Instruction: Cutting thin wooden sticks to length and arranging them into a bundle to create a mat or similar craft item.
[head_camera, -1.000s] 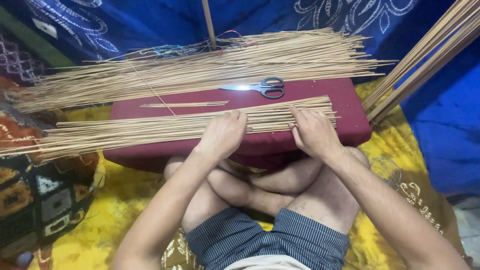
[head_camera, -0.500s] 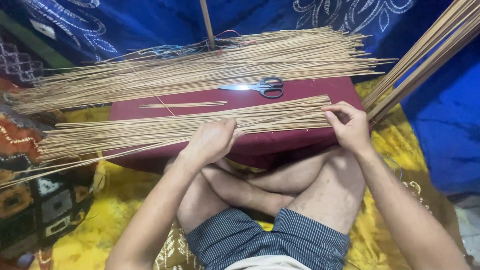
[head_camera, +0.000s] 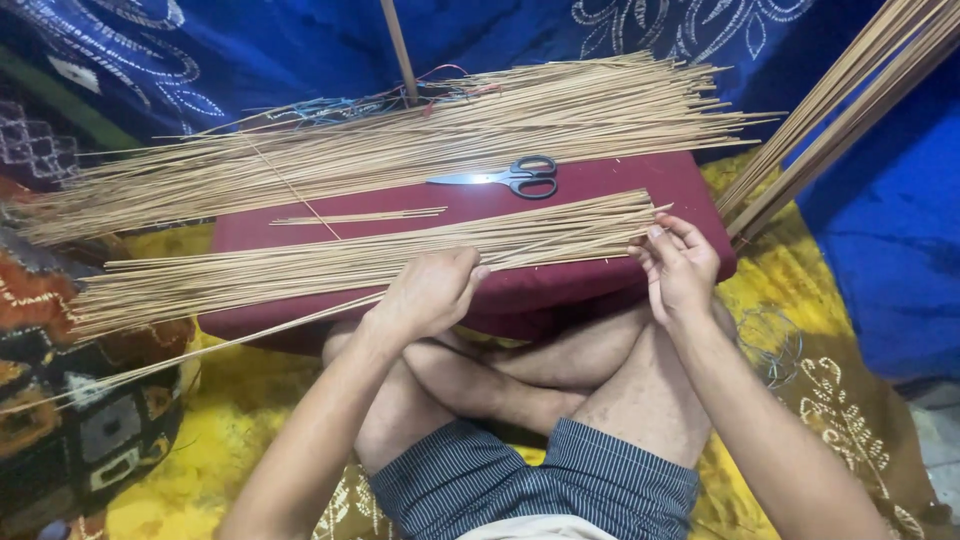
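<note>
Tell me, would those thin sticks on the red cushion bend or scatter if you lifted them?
The sticks look long and very thin, so probably light and springy. They lie loose, untied, so likely to slide apart. The left hand holds their middle; the right hand squares their ends.

Leaning sticks (head_camera: 840, 110): upper ends cut off by top edge. Upright pole (head_camera: 398, 50): top out of frame. Near stick bundle (head_camera: 330, 262): part hidden beneath left hand (head_camera: 425, 295). Coloured wires (head_camera: 340, 103): too tangled to tell apart.

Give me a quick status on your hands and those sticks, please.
Left hand gripping near bundle of thin sticks. Right hand open, fingertips at bundle's right ends. Scissors lie beyond on maroon cushion, clear of both hands.
</note>
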